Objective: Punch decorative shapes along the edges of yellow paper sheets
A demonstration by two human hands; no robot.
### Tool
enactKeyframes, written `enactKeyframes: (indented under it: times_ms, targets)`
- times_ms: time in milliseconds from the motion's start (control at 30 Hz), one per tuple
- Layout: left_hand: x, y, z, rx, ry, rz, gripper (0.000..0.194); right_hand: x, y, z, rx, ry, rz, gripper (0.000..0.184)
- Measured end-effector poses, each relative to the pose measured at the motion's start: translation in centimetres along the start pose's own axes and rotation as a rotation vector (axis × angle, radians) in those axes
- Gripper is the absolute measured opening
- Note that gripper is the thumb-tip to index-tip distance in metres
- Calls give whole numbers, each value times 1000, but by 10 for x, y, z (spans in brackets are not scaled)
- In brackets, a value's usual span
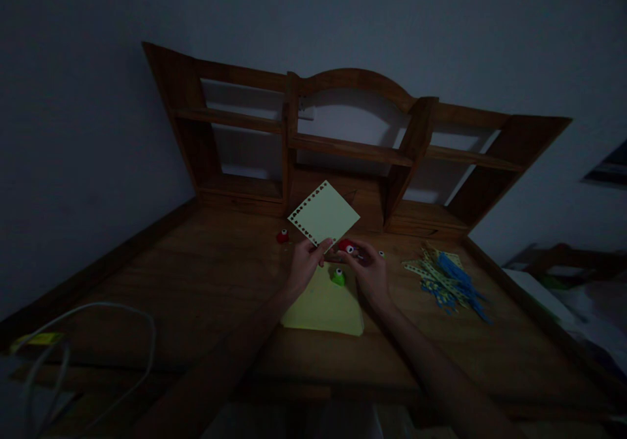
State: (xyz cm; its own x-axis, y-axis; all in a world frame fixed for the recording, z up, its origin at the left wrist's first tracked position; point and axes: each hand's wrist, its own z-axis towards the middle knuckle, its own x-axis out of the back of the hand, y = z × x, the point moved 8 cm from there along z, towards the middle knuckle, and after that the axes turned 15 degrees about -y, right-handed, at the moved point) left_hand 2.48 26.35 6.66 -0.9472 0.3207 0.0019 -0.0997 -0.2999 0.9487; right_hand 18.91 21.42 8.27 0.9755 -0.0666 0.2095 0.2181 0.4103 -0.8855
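My left hand (300,270) pinches the lower corner of a pale yellow-green sheet of paper (327,213), which is held up at a slant. Rows of small dark punched holes run along its left edges. A red craft punch (345,245) with a white, eye-like spot is gripped in my right hand (372,274), close to the sheet's bottom corner. Below my hands, a green craft punch (338,277) sits on a stack of yellow paper (321,311). Another red punch (282,236) stands on the desk to the left. Just beyond my right hand, a small punch (381,254) is mostly hidden.
To the right on the wooden desk (206,282) lies a pile of punched paper strips (435,276) with blue strips (458,274). A wooden shelf unit (350,148) rises at the back. A white cable (149,325) loops at the left front, near a yellow object (42,339).
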Motion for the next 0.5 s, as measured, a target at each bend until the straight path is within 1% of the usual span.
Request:
enactKeyframes:
  times_ms: [100, 233, 367, 500]
  targets:
    - [0, 1, -2, 10, 6, 8, 44, 0, -1, 0, -5, 7, -1, 39]
    - [-2, 4, -4, 39, 1, -43, 51, 0, -3, 0, -2, 1, 3, 39]
    - [-4, 7, -5, 60, -13, -43, 53, -2, -2, 0, -13, -23, 38, 38]
    - [-4, 4, -4, 73, -22, -74, 52, -2, -1, 0, -29, -19, 33, 38]
